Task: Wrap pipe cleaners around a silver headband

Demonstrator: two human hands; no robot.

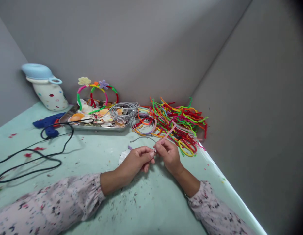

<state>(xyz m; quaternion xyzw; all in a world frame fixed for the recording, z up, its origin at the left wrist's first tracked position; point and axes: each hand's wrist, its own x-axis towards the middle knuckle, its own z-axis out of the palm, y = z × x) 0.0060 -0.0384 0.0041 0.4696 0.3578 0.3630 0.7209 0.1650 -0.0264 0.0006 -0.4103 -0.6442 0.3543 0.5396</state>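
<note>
In front of me, over the table, my right hand pinches a pale pink pipe cleaner, whose free end points up and to the right. My left hand is closed, thumb against fingers, at the lower end of that pipe cleaner; the fingertips of both hands nearly meet there. A thin grey wire curves just beyond the hands, and its right end runs out of sight near my right fingers. Partly hidden behind my left hand are a crumpled white piece and a small purple bit.
A colourful pipe cleaner heap lies behind my right hand. Wire rings sit beside a metal tray of shells, grey wire coil and flowered hoops. Leftward are a blue glue gun, its black cord and a bottle.
</note>
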